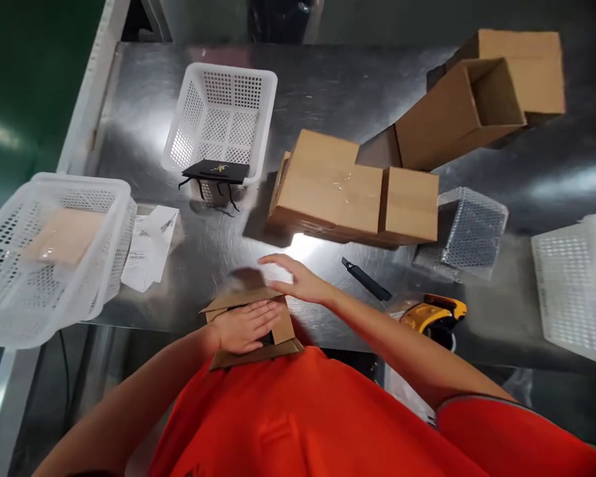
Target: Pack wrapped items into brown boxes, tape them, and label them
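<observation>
A small cardboard box [284,326] with raised flaps stands at the table's front edge, against the red shirt. My left hand [246,326] lies flat over its opening, fingers stretched to the right, on an inner flap. Just above the box's right back corner is my right hand [298,281], its thumb and fingers apart and nothing between them. Something dark shows inside the box beneath my left hand; most of the inside is hidden.
White baskets [271,126] [122,192] stand at the back and left, one with a black bag [218,170] on its rim. Cardboard boxes [322,175], a black cutter [367,279], bubble wrap [477,228] and a yellow tape dispenser [434,313] lie rightward.
</observation>
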A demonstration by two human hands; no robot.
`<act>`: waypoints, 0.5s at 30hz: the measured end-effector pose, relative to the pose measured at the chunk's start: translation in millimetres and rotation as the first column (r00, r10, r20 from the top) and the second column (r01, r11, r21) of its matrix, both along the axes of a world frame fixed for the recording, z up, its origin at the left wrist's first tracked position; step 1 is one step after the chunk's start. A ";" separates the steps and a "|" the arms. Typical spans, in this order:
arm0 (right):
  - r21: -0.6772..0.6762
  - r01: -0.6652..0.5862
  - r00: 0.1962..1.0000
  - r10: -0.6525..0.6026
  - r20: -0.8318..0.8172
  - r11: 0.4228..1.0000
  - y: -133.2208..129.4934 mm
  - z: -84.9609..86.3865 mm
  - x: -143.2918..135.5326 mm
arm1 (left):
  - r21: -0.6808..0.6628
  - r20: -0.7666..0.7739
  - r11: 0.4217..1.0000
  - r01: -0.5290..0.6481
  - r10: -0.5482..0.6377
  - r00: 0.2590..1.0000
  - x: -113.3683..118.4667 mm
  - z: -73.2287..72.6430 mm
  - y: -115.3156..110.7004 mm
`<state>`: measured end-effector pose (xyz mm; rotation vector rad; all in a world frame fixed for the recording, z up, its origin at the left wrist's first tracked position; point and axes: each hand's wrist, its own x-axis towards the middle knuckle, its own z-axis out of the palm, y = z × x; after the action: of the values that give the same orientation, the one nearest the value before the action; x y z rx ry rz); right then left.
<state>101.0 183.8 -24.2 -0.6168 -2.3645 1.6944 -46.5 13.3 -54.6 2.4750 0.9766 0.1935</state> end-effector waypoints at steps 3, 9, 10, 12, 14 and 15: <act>-0.314 0.300 0.954 -0.280 0.110 0.901 -13.2 -19.9 38.5 | 0.085 -0.010 0.996 0.022 -0.021 1.000 -0.9 3.8 0.6; -0.645 0.348 0.930 -0.339 0.143 0.681 -59.9 -43.9 46.8 | 0.186 -0.074 0.982 0.041 -0.028 0.997 -3.6 4.1 -4.6; -0.613 0.381 0.920 -0.347 0.179 0.692 -63.3 -44.1 43.8 | 0.191 -0.076 0.981 0.039 -0.025 0.997 -3.2 3.5 -5.5; -0.508 0.424 0.905 -0.369 0.212 0.750 -66.5 -44.5 36.5 | 0.191 -0.069 0.977 0.093 -0.081 0.994 -1.7 2.9 -5.3; -0.382 0.435 0.900 -0.380 0.214 0.815 -66.3 -46.2 28.4 | 0.170 -0.055 0.965 0.199 -0.192 0.980 0.1 3.8 -1.6; -0.329 0.441 0.895 -0.381 0.231 0.835 -65.4 -47.3 24.7 | 0.149 -0.045 0.958 0.243 -0.239 0.970 0.8 4.8 1.4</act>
<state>125.7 118.4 -71.5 -1.2656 -1.8035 1.9454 -45.7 14.7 -49.8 2.7175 0.6828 0.1605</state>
